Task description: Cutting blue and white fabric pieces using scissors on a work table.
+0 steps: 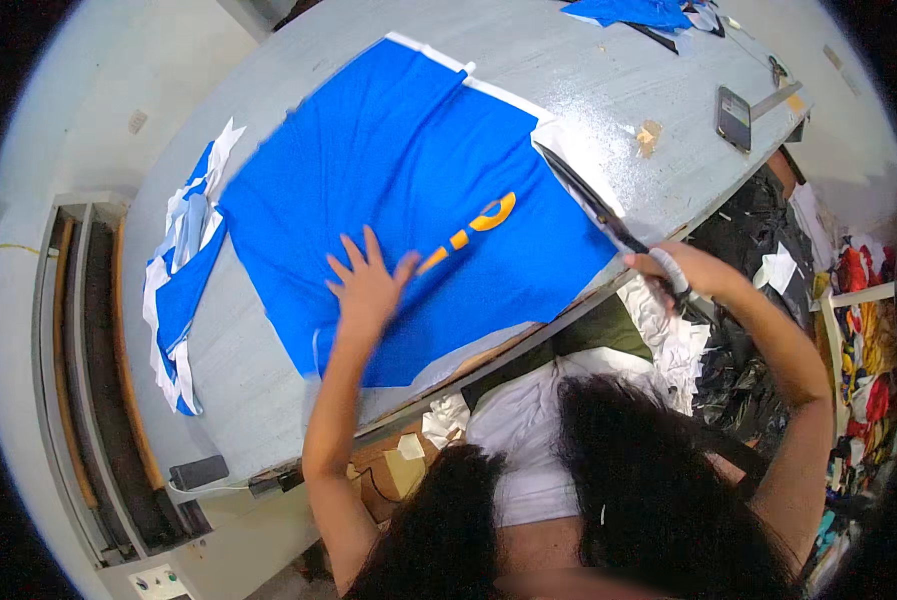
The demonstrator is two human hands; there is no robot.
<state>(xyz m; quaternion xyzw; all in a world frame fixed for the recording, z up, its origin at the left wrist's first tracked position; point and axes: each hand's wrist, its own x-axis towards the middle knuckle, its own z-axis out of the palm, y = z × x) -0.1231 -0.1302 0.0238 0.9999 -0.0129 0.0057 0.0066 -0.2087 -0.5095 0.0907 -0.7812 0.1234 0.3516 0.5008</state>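
Observation:
A large piece of blue fabric (368, 150) with a yellow-orange print (493, 212) lies spread over the grey table, creased in places. A white strip (513, 98) runs along its far right edge. My left hand (370, 285) presses on the fabric left of the print, fingers spread, holding nothing. At the fabric's right side, my right hand (690, 268) grips a pair of long dark scissors (600, 212) by the handles. Their blades point away to the upper left, along the right edge of the blue. Whether the blades are parted is hard to make out.
Blue and white fabric offcuts (190, 285) lie at the table's left. A phone (734, 118) and a small brown scrap (648, 138) rest at the right; more blue fabric (638, 14) is at the far edge. A black box (198, 472) sits near left. Black plastic (738, 330) hangs beside the table.

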